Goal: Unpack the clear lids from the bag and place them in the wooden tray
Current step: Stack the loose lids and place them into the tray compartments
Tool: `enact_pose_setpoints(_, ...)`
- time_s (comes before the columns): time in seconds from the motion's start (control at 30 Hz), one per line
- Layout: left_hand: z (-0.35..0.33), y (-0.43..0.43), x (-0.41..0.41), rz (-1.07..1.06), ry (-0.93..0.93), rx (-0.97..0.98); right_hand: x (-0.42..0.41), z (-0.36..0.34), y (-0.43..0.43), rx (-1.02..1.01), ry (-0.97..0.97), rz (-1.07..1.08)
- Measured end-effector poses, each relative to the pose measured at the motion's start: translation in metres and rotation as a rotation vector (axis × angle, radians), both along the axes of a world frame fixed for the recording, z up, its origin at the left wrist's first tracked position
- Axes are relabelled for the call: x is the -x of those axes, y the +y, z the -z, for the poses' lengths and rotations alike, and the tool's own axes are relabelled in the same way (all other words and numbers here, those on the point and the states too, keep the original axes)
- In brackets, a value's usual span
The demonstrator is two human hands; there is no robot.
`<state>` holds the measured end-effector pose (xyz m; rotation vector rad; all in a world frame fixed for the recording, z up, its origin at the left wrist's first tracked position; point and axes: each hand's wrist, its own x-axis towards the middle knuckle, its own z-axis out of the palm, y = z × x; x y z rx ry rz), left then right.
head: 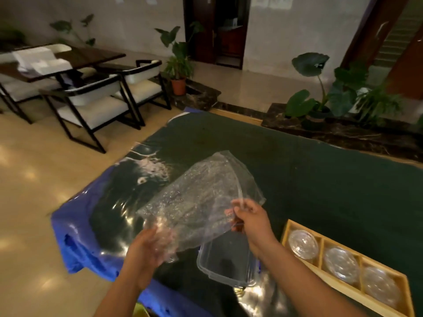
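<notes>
While your left hand (pixel 148 244) and right hand (pixel 248 219) pinched the crinkled clear bag (pixel 201 197) above the table, three round clear lids (pixel 341 263) sat in the wooden tray (pixel 320 274).

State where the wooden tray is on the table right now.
In the head view the wooden tray lies at the lower right on the dark green table cover, just right of the clear plastic container, with clear lids in its compartments.

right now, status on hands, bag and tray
Left hand and right hand both grip the clear bag, held above the table. Wooden tray holds three clear lids. Clear plastic box sits under the bag.
</notes>
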<state>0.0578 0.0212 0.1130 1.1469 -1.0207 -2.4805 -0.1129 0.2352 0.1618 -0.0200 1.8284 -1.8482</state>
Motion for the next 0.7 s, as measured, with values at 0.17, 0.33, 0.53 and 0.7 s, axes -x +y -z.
enact_pose_setpoints(0.17, 0.017, -0.022, -0.017, 0.039, -0.14, 0.214, 0.018, 0.004, -0.037, -0.012, -0.086, -0.07)
enact_pose_setpoints(0.33, 0.031, -0.039, -0.003, -0.305, -0.157, 0.214, 0.007, 0.011, -0.058, -0.023, -0.088, -0.009)
enact_pose_setpoints(0.53, 0.051, -0.052, 0.025, -0.482, -0.218, 0.218, -0.006, 0.012, -0.031, -0.073, -0.136, -0.054)
enact_pose_setpoints(0.7, 0.068, -0.055, 0.041, -0.351, -0.302, 0.15, 0.0, 0.026, 0.003, -0.172, -0.104, -0.026)
